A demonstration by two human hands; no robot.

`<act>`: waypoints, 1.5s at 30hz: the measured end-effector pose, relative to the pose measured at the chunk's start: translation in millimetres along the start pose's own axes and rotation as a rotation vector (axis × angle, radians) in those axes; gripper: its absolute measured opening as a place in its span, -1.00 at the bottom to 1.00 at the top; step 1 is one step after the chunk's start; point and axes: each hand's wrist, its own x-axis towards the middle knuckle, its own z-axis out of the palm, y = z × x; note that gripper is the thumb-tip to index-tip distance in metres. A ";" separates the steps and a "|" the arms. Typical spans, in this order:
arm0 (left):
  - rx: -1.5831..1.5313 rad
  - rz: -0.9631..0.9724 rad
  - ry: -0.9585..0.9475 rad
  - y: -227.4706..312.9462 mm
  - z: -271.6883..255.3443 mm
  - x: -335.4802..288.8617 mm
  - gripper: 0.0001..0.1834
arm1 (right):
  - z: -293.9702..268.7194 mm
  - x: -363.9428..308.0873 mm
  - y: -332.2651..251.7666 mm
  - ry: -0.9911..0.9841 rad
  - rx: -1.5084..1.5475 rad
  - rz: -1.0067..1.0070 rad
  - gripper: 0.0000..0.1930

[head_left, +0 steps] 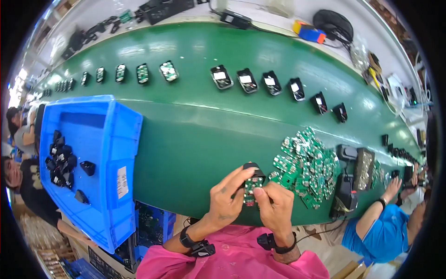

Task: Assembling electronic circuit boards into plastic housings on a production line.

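Above glossy green bench [200, 149], left hand [226, 198] is closed around black plastic casing [253, 168]; right hand [278, 204] pinches green circuit board [250, 193].

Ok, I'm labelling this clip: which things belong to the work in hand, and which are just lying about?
Seemingly part of the job:
black casing and green circuit board, in the left hand and right hand
board pile
row of black casings
blue bin with black parts

Probably just lying about:
black fan-like object
blue-and-orange box
clear plastic bag
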 end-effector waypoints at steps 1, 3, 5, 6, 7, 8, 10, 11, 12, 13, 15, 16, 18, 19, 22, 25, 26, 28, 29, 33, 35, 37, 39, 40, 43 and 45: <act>-0.004 -0.038 0.002 -0.1 -0.6 -2.0 -0.47 | 1.6 -0.6 2.3 0.038 -0.046 -0.039 -0.77; -0.005 -0.045 -0.058 -1.9 -2.5 -4.2 -0.49 | 2.5 -2.5 5.7 0.094 -0.084 -0.041 -0.76; -0.236 -0.195 -0.137 3.5 -6.3 -2.2 -0.51 | 2.9 -3.4 7.4 0.131 -0.100 -0.040 -0.74; -0.273 -0.115 -0.178 2.9 -8.4 0.7 -0.53 | 4.2 -4.7 10.7 0.148 -0.085 -0.026 -0.73; -0.274 -0.117 -0.180 5.1 -11.6 1.9 -0.53 | 4.4 -5.9 11.6 0.149 -0.086 -0.023 -0.73; -0.241 -0.157 -0.208 9.2 -15.3 2.9 -0.56 | 4.7 -6.7 12.2 0.139 -0.117 -0.032 -0.71; -0.284 -0.217 -0.158 6.0 -9.7 -0.5 -0.64 | 6.9 -7.4 12.1 0.127 -0.147 -0.044 -0.69; -0.284 -0.216 -0.155 6.9 -7.9 -1.9 -0.64 | 9.1 -7.3 11.3 0.145 -0.148 0.009 -0.78; -0.264 -0.240 -0.126 7.7 -7.0 -3.1 -0.67 | 11.6 -6.9 10.1 0.162 -0.149 0.062 -0.86; -0.244 -0.264 -0.097 8.1 -5.3 -3.8 -0.69 | 13.7 -5.3 6.5 0.160 -0.150 0.060 -0.86; -0.123 -0.171 -0.048 -1.3 3.1 -5.3 -0.72 | 17.1 -2.3 -2.4 0.109 -0.009 0.143 -0.75; -0.002 -0.078 -0.007 -4.8 6.1 -5.6 -0.74 | 21.8 -5.0 5.8 0.082 0.026 0.066 -0.59; -0.018 -0.163 -0.015 0.3 6.7 -8.0 -0.75 | 24.6 -6.5 10.4 0.092 0.051 0.066 -0.61; -0.029 -0.246 -0.014 2.4 4.7 -9.2 -0.75 | 27.6 -6.4 10.8 0.095 0.080 0.060 -0.63; 0.067 -0.019 0.070 -6.8 7.7 -10.2 -0.76 | 34.8 -7.3 14.4 0.132 0.050 0.002 -0.65; 0.092 0.085 0.067 -16.3 7.4 -5.3 -0.77 | 38.7 -3.9 19.1 0.172 0.029 -0.043 -0.68; 0.091 0.088 0.069 -15.9 6.8 -5.1 -0.77 | 38.7 -3.0 19.7 0.172 0.028 -0.046 -0.68; 0.038 0.040 0.044 -14.9 4.9 -5.6 -0.77 | 38.9 -2.2 20.3 0.178 0.013 -0.099 -0.65; 0.040 0.042 0.048 -16.1 2.8 -4.9 -0.77 | 40.3 -2.1 19.1 0.176 0.016 -0.103 -0.65; 0.018 0.085 0.073 -17.8 -6.6 2.0 -0.77 | 39.8 -5.8 7.0 0.158 0.096 -0.044 -0.53; -0.061 0.083 0.111 -10.8 -15.3 12.4 -0.76 | 36.3 -10.2 7.9 0.121 0.153 -0.023 -0.49; -1.152 -0.700 -0.041 -1.3 -36.1 30.4 -0.74 | 34.1 -16.6 13.5 0.026 0.166 -0.034 -0.47; -1.143 -0.758 -0.063 -7.4 -47.1 39.7 -0.69 | 33.7 -26.7 10.5 -0.041 0.196 -0.020 -0.51; -1.297 -0.806 -0.035 -9.0 -50.8 42.4 -0.68 | 35.9 -30.1 10.5 -0.054 0.224 -0.007 -0.52; -1.478 -0.879 0.012 -11.5 -60.0 45.6 -0.62 | 42.8 -31.2 8.7 -0.054 0.223 0.035 -0.60; -1.493 -0.823 0.059 -15.2 -63.0 45.8 -0.61 | 46.7 -34.5 13.5 -0.127 0.137 0.019 -0.69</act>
